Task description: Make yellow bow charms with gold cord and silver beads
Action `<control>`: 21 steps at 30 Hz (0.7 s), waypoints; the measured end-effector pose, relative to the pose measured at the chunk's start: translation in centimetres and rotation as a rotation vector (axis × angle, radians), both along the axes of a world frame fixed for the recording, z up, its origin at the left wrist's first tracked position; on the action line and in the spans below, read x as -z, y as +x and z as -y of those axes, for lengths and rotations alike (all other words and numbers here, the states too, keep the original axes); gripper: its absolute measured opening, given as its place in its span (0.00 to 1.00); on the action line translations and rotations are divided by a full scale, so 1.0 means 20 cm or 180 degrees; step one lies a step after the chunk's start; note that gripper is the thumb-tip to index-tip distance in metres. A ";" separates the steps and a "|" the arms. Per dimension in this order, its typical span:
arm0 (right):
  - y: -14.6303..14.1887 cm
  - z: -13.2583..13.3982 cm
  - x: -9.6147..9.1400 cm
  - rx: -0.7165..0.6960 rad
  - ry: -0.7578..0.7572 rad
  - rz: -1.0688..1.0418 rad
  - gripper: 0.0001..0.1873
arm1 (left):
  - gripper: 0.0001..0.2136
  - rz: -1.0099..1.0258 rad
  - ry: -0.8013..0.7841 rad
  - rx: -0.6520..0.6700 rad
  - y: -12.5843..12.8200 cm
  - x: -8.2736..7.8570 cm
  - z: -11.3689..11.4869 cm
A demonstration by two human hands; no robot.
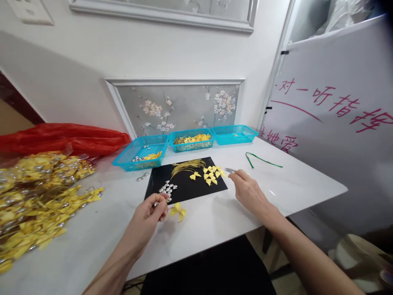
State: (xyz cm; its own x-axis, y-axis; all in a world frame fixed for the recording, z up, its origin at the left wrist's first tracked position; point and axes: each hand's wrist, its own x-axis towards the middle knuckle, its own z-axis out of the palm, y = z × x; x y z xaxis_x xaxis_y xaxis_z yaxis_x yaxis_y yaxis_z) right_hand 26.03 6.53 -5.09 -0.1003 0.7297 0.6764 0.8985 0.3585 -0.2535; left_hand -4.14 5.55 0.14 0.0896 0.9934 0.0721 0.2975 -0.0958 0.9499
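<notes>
My left hand point(155, 208) is closed in a pinch near the front of the table. From its fingertips sticks out a yellow ribbon flower point(178, 211) with spread petals; the pinched end is hidden. Just beyond the fingers, silver beads point(167, 188) lie in a pile on a black mat point(184, 190). My right hand point(247, 189) is closed around a small silver metal tool point(229, 170), whose pointed end shows beside the mat; its handle is covered by the hand. Yellow ribbon bows point(211, 174) and a bundle of thin gold wires point(187, 166) lie on the mat.
Three blue baskets stand along the wall: a left one point(123, 157), a middle one point(192, 147) and a right one point(236, 139). A green tie point(264, 159) lies at right. Finished-looking yellow strands point(37, 205) and red netting point(61, 139) heap at left. A whiteboard point(322, 135) stands at right.
</notes>
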 end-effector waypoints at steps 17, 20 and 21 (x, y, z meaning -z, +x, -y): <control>0.02 -0.07 -0.13 0.0256 0.0521 0.0591 0.22 | 0.12 -0.1313 0.0053 0.0751 0.03 -0.12 -0.09; 0.01 -0.08 -0.15 0.0278 0.0514 0.0625 0.23 | 0.12 -0.1231 0.0119 0.0707 0.03 -0.10 -0.10; 0.01 -0.09 -0.15 0.0286 0.0500 0.0629 0.23 | 0.11 -0.1200 0.0153 0.0690 0.03 -0.10 -0.11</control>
State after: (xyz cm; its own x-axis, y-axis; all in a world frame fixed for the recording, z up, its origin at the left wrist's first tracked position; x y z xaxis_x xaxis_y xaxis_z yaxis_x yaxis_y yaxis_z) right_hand 26.15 8.28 -2.01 -0.1813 0.6292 0.7558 0.9550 0.2961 -0.0174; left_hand -3.63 7.68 2.09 0.3247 0.9450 0.0401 0.5907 -0.2358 0.7716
